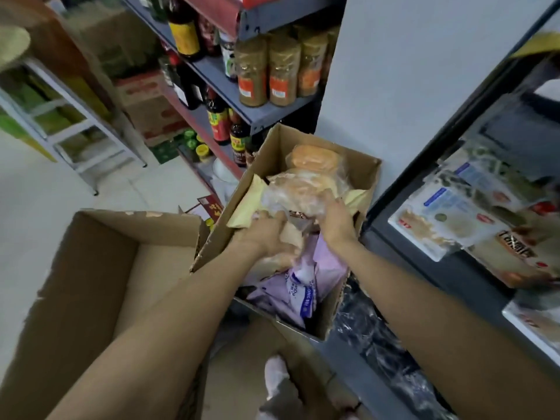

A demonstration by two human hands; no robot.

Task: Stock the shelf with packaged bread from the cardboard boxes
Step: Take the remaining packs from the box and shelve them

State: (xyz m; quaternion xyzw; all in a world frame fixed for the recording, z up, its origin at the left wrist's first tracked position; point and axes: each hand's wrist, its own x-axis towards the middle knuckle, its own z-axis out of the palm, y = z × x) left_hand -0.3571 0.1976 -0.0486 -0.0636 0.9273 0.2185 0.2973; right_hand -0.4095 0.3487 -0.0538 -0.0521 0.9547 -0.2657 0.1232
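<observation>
An open cardboard box (368, 174) stands on the floor, holding clear-wrapped bread and purple and white packets (306, 286). Both my hands are inside it. My left hand (269, 234) curls round a pale bread packet (291, 237) near the box's middle. Just to its right, my right hand (335, 218) grips a clear bag of bread (295, 192) from below. More wrapped bread (315, 157) lies at the far end of the box. The dark shelf (430, 253) on the right carries several flat packaged breads (445, 219).
A large cardboard box (91, 268) lies open at the lower left, with nothing visible inside. Behind the boxes a grey rack (272, 115) holds sauce bottles and spice jars. A white step frame (75, 116) stands at the far left. My foot (275, 377) is below the box.
</observation>
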